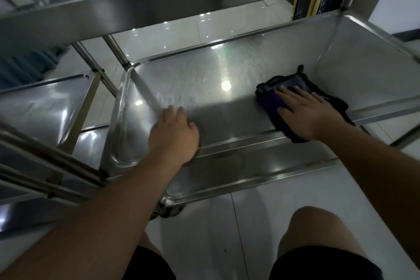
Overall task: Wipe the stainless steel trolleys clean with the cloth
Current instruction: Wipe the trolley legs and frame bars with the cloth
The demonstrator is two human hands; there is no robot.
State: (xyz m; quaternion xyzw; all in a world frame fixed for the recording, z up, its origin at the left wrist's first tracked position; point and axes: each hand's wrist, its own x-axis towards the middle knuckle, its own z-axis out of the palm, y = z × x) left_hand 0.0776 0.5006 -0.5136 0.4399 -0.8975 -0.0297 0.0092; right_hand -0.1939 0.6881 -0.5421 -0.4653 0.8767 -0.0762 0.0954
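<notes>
A stainless steel trolley stands in front of me; its middle shelf (204, 79) is a shallow tray with a raised rim. My right hand (304, 111) lies flat, fingers spread, pressing a folded dark purple and grey cloth (272, 102) onto the right part of that shelf, near its front rim. My left hand (175, 134) curls over the front rim of the same shelf, left of centre, fingers resting inside the tray. The shelf surface shows streaky wet marks around its middle.
The trolley's top shelf (159, 2) overhangs close above. A lower shelf (250, 175) shows below the front rim. A second steel trolley (45, 102) stands against the left side. My knees and the pale tiled floor (227, 234) are below.
</notes>
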